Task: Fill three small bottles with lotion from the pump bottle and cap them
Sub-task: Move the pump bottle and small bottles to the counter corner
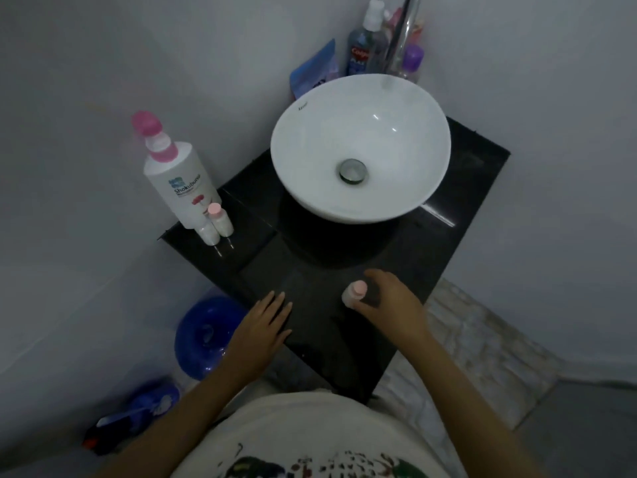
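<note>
Dark counter (310,339): right hand (389,301) grasps a capped small bottle (352,294); left hand (265,322) rests flat, released. Two bottles (215,224) by the far-left pump bottle (179,181); one looks capless.

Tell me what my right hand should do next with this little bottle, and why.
Probably carry the small capped bottle in your right hand over beside the pump bottle. Its pink cap is on, and two other small bottles already stand there, at least one capped. Your left hand lies flat and empty.

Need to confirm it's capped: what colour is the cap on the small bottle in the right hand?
Pale pink cap on the small bottle gripped by the right hand; head view.
</note>
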The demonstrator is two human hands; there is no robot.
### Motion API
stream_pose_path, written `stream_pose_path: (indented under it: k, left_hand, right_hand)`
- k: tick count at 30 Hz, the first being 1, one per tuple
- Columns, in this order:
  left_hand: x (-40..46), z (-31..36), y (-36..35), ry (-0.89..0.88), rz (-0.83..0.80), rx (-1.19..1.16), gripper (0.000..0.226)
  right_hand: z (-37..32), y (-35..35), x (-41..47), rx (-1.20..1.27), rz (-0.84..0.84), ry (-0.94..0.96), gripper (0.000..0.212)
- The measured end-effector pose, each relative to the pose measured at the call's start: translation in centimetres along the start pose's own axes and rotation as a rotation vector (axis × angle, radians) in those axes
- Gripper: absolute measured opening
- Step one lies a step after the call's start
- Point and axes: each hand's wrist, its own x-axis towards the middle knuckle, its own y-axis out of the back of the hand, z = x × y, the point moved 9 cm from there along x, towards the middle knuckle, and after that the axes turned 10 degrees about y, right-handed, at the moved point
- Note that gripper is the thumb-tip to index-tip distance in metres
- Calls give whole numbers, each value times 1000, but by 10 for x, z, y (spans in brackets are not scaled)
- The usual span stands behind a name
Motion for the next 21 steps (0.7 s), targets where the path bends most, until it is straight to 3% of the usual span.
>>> stream_pose_path:
  k: [9,15,21]
  left_hand:
    - [-8,-5,-10,37,-64,-7,50]
    - [-8,-3,-1,14,8,21,52]
    - [-6,-4,0,63,31,86,56]
  right_hand:
    - [-1,-21,12,-21,-35,9,21]
    - [-39,-6,34,109,-39,112,18]
    - [-125,7,81,144,-122,319,26]
